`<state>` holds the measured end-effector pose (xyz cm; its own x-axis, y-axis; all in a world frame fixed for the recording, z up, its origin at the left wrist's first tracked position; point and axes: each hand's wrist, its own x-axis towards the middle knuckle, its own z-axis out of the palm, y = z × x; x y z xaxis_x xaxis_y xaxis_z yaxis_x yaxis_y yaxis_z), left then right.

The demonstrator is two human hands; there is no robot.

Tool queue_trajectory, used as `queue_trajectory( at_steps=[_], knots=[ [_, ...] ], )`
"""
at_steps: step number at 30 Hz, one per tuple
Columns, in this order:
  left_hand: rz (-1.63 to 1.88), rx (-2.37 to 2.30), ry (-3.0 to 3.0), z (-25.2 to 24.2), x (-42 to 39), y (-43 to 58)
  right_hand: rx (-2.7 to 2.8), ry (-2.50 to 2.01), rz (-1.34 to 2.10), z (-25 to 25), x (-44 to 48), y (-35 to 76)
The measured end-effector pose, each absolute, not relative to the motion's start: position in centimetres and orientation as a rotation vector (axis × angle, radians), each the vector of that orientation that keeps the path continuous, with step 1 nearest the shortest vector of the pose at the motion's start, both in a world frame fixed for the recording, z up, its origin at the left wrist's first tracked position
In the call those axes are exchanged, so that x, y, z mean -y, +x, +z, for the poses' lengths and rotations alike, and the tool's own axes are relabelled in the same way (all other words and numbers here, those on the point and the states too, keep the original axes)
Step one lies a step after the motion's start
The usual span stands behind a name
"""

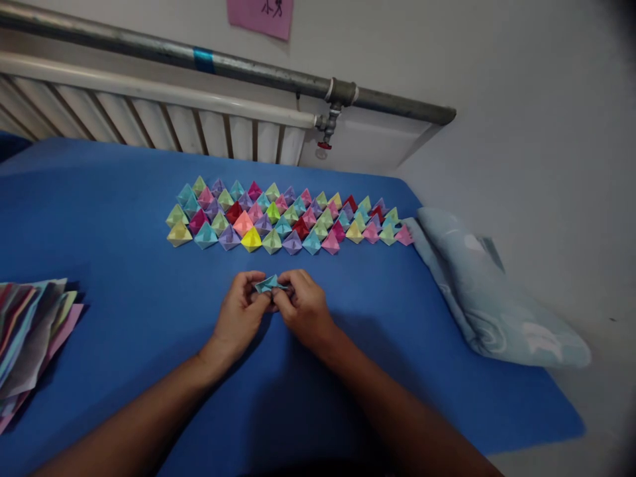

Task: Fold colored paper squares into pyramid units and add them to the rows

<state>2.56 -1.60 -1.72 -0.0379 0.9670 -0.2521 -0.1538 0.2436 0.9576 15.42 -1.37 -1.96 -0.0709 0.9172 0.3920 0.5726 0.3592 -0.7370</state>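
Note:
A small light-blue folded paper boat (268, 284) is pinched between both hands, just above the blue surface. My left hand (242, 309) grips its left end, the thumb along the near side. My right hand (305, 306) holds the right end with thumb and fingers closed on it. The fingers hide part of the paper's lower half. Beyond the hands, several rows of folded paper boats (251, 238) in many colours stand close together, their points facing up.
A stack of coloured paper sheets (37, 338) lies at the left. To the right, a folded pale-blue blanket (477, 285) rests against the wall. A white radiator (163, 119) and a metal pipe (268, 76) with a red-handled valve (324, 145) run behind the blue surface (134, 291).

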Motion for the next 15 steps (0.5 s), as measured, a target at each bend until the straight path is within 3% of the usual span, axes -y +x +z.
queue_trajectory(
  at_steps=[15],
  knots=[
    [1.024, -1.157, 0.988, -0.1, 1.8, 2.6, 1.828, -1.235, 0.359, -1.8, 1.5, 16.0]
  ],
)
